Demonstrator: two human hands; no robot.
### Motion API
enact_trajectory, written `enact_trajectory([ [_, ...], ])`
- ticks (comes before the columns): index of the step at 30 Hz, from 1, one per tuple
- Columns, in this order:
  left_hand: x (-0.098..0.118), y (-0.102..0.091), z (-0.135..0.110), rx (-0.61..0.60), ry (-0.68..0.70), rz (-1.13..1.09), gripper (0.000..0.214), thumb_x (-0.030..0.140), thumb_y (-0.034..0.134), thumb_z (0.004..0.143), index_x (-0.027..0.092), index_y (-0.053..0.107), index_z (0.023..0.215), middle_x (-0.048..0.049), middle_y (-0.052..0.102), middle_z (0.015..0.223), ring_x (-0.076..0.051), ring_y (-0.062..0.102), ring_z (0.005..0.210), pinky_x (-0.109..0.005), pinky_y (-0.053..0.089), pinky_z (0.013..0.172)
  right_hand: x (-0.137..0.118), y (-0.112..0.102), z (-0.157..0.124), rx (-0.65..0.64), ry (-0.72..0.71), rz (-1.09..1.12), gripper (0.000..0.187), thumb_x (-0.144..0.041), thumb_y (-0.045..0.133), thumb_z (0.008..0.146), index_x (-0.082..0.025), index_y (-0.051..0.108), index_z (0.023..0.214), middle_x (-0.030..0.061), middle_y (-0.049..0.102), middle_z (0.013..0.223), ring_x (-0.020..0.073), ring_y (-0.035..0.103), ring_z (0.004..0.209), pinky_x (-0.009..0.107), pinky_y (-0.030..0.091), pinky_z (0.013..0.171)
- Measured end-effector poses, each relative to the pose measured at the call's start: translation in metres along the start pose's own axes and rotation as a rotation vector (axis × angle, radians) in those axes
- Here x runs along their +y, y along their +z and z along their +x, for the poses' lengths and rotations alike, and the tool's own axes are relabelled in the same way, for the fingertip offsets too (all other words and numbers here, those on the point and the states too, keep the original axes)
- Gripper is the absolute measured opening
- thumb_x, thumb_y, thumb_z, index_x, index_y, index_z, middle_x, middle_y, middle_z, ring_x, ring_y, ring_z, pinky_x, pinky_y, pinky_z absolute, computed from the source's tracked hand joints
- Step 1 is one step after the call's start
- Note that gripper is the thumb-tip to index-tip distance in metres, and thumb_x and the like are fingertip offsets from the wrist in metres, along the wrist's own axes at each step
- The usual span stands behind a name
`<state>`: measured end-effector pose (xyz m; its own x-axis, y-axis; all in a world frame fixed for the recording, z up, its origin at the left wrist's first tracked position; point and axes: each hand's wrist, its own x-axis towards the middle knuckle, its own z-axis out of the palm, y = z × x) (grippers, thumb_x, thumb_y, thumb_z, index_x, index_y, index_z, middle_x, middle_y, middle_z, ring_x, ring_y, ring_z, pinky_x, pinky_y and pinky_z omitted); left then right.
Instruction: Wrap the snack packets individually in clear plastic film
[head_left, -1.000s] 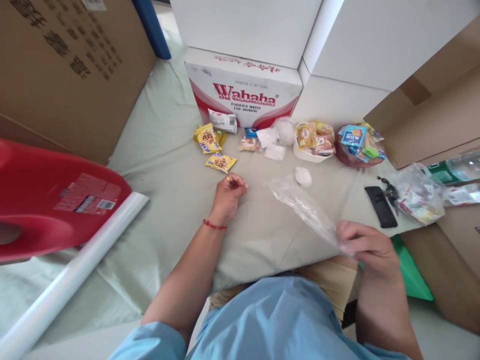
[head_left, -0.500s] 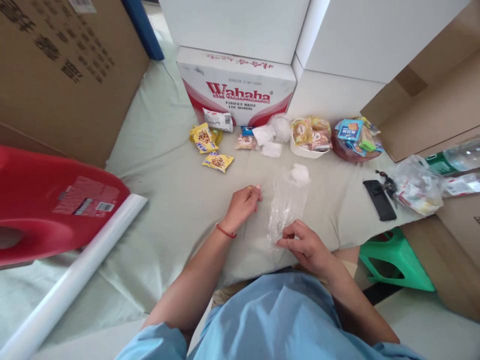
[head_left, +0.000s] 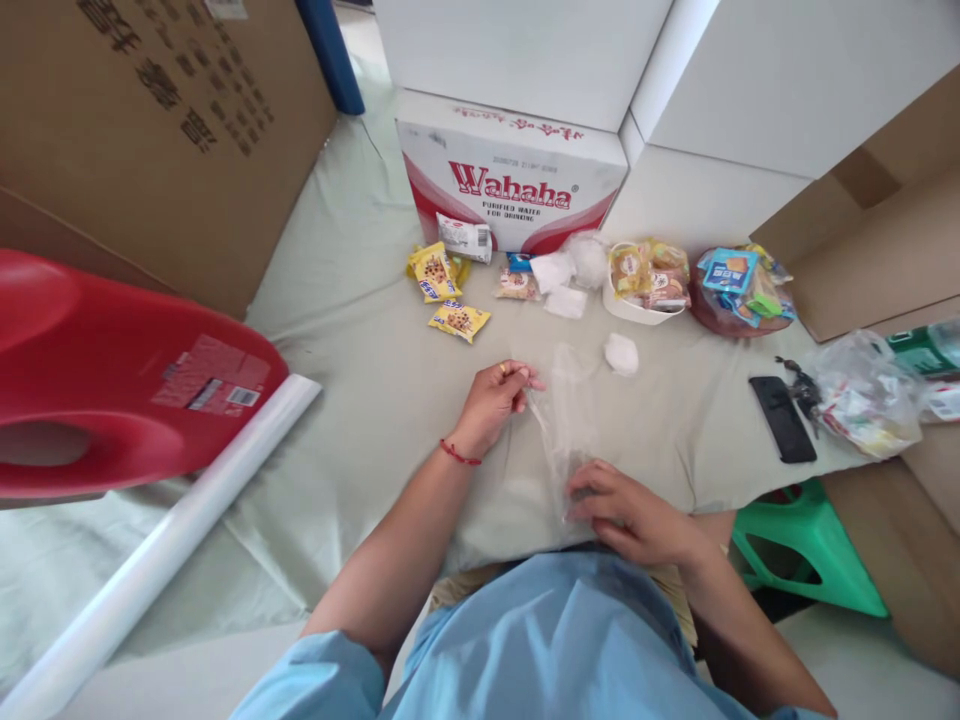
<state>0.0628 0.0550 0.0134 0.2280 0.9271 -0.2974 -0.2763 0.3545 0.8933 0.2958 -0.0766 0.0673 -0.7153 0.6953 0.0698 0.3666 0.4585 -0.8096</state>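
Observation:
A clear plastic bag (head_left: 576, 405) lies lengthwise in front of me on the cloth. My left hand (head_left: 504, 398) is closed in a pinch on its left edge, lifting that side slightly. At the bag's near end, my right hand (head_left: 619, 508) has curled fingers on the film; they are a little blurred. A small white wad (head_left: 621, 354), its kind unclear, sits to the right of the bag's far end, apart from both hands. Beyond my left hand lie yellow snack packets (head_left: 459, 320).
By the Wahaha carton (head_left: 510, 180) are more packets and white pieces (head_left: 564, 300). A white bowl (head_left: 643, 315) and a dark red bowl (head_left: 724, 325) hold snacks. At right lie a phone (head_left: 782, 420) and a filled plastic bag (head_left: 866, 395). A red container (head_left: 135, 370) and white roll (head_left: 172, 535) are left.
My left hand has moved onto the bag's edge and taken hold. The bag's far end has shifted left of the white wad, which now lies apart. The view has swung slightly left.

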Motion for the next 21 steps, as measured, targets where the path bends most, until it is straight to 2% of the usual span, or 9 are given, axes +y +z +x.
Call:
enact_trajectory([
  [2, 0.000, 0.001, -0.001, -0.022, 0.023, -0.018, 0.035, 0.049, 0.080, 0.078, 0.018, 0.071, 0.092, -0.0051, 0.078, 0.084, -0.007, 0.048, 0.051, -0.025, 0.035, 0.054, 0.002, -0.010, 0.004, 0.125, 0.107, 0.069, 0.024, -0.025, 0.053, 0.105, -0.025, 0.074, 0.117, 0.0104, 0.070, 0.119, 0.0229, 0.066, 0.107, 0.040, 0.054, 0.096],
  [5, -0.003, 0.004, -0.003, -0.054, 0.082, -0.032, 0.032, 0.043, 0.085, 0.074, 0.018, 0.073, 0.091, -0.0039, 0.077, 0.084, -0.011, 0.061, 0.067, -0.025, 0.043, 0.065, 0.015, -0.012, 0.024, 0.539, 0.375, 0.069, 0.030, -0.041, 0.047, 0.109, -0.024, 0.072, 0.103, 0.0062, 0.070, 0.097, 0.0200, 0.066, 0.089, 0.035, 0.053, 0.084],
  [7, -0.007, 0.006, -0.004, -0.076, 0.125, -0.046, 0.031, 0.038, 0.088, 0.070, 0.019, 0.074, 0.090, -0.0025, 0.076, 0.085, -0.015, 0.067, 0.080, -0.027, 0.048, 0.076, 0.031, -0.006, 0.043, 0.784, 0.492, -0.034, 0.035, -0.055, 0.054, 0.104, -0.023, 0.070, 0.102, 0.0072, 0.067, 0.097, 0.0227, 0.064, 0.091, 0.037, 0.053, 0.082],
  [8, -0.009, 0.006, -0.004, -0.086, 0.144, -0.046, 0.030, 0.037, 0.088, 0.069, 0.019, 0.075, 0.089, -0.0020, 0.075, 0.086, -0.016, 0.068, 0.084, -0.028, 0.049, 0.081, 0.040, -0.002, 0.053, 0.851, 0.521, -0.105, 0.040, -0.061, 0.061, 0.097, -0.023, 0.069, 0.107, 0.0091, 0.067, 0.102, 0.0254, 0.063, 0.096, 0.040, 0.054, 0.086],
  [10, -0.011, 0.006, -0.005, -0.091, 0.176, -0.038, 0.025, 0.035, 0.087, 0.071, 0.019, 0.075, 0.087, -0.0014, 0.074, 0.085, -0.016, 0.067, 0.085, -0.030, 0.050, 0.087, 0.058, 0.006, 0.066, 0.889, 0.549, -0.235, 0.054, -0.066, 0.073, 0.085, -0.021, 0.070, 0.115, 0.0128, 0.065, 0.111, 0.0302, 0.060, 0.106, 0.049, 0.052, 0.096],
  [11, -0.011, 0.005, -0.006, -0.086, 0.185, -0.035, 0.023, 0.035, 0.085, 0.073, 0.019, 0.075, 0.087, -0.0013, 0.073, 0.085, -0.015, 0.066, 0.085, -0.030, 0.049, 0.088, 0.065, 0.009, 0.069, 0.880, 0.557, -0.274, 0.052, -0.064, 0.074, 0.085, -0.022, 0.071, 0.115, 0.0133, 0.064, 0.112, 0.0312, 0.059, 0.107, 0.052, 0.050, 0.100],
  [13, -0.011, 0.004, -0.006, -0.064, 0.183, -0.066, 0.020, 0.035, 0.083, 0.077, 0.020, 0.074, 0.087, -0.0009, 0.071, 0.084, -0.015, 0.065, 0.085, -0.029, 0.050, 0.087, 0.075, 0.011, 0.068, 0.868, 0.560, -0.281, 0.037, -0.057, 0.067, 0.091, -0.023, 0.075, 0.105, 0.0124, 0.064, 0.109, 0.0304, 0.058, 0.107, 0.053, 0.048, 0.102],
  [17, -0.009, 0.003, -0.003, 0.019, 0.111, -0.230, 0.026, 0.039, 0.082, 0.078, 0.021, 0.069, 0.092, 0.0022, 0.065, 0.081, -0.015, 0.068, 0.087, -0.031, 0.054, 0.085, 0.074, 0.004, 0.047, 0.952, 0.522, -0.066, 0.025, -0.048, 0.061, 0.095, -0.024, 0.070, 0.094, 0.0080, 0.063, 0.102, 0.0248, 0.061, 0.101, 0.043, 0.052, 0.093],
  [21, -0.007, 0.007, -0.002, 0.153, 0.109, -0.265, 0.031, 0.041, 0.082, 0.080, 0.022, 0.064, 0.095, 0.0058, 0.059, 0.074, -0.012, 0.065, 0.075, -0.027, 0.055, 0.075, 0.064, -0.002, 0.038, 1.004, 0.524, 0.178, 0.030, -0.054, 0.059, 0.097, -0.024, 0.061, 0.096, 0.0040, 0.064, 0.093, 0.0205, 0.062, 0.089, 0.037, 0.053, 0.086],
])
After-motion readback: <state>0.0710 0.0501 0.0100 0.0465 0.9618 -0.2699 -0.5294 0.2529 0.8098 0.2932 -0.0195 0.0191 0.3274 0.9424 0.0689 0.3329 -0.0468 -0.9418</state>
